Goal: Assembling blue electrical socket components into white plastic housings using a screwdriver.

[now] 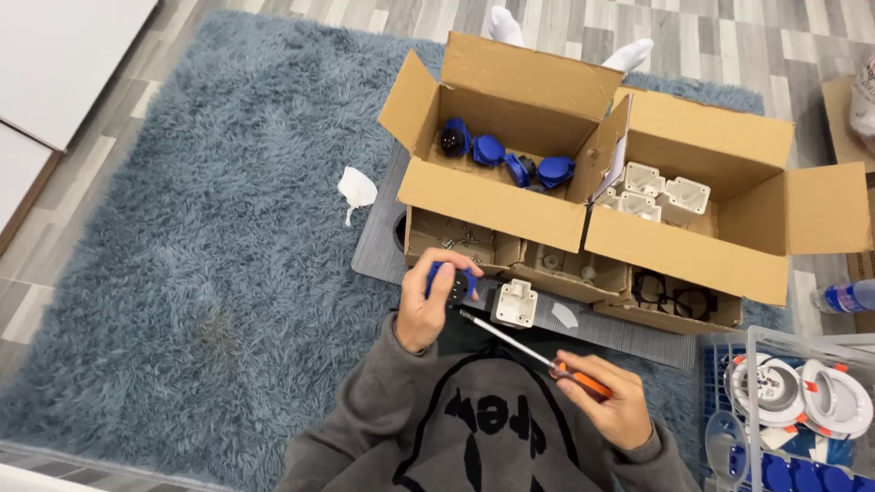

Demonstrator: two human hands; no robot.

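Our left hand [428, 305] grips a blue socket [453, 282] up close while our right hand [609, 403] squeezes the screwdriver [533, 351], tip pointing at it

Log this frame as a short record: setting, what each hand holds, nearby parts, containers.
setting: person seated on a blue shaggy rug, grey mat in front
left hand: holds a blue socket part
right hand: holds an orange-handled screwdriver, tip pointing toward the left hand
nearby: white housing on the mat
left box: blue parts
right box: white housings
lower right: clear bin of round white fittings
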